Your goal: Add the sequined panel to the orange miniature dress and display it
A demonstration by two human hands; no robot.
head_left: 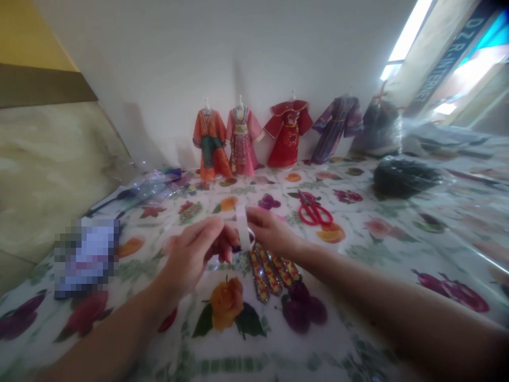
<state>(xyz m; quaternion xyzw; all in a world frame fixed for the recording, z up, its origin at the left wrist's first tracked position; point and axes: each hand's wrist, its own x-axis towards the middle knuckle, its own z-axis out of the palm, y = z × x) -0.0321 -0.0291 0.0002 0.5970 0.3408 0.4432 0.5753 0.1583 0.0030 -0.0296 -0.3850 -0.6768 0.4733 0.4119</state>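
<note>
A narrow white strip (243,229) stands upright between my two hands over the table. My right hand (272,231) reaches in from the right, its fingers closed at the strip's edge. On the other side, my left hand (201,241) has its fingers curled close to the strip, beside a small dark piece whose kind I cannot make out. Several patterned red-and-yellow bands with dark edges (274,270) lie fanned out below my right hand, pointed ends toward me. Part of a pink item shows behind my right hand.
Red-handled scissors (314,209) lie right of my hands. Miniature robes on stands, including a red one (288,132), line the wall. A black bundle in clear plastic (405,176) lies at right; clear plastic packaging (153,183) and a pixelated object (89,257) are at left.
</note>
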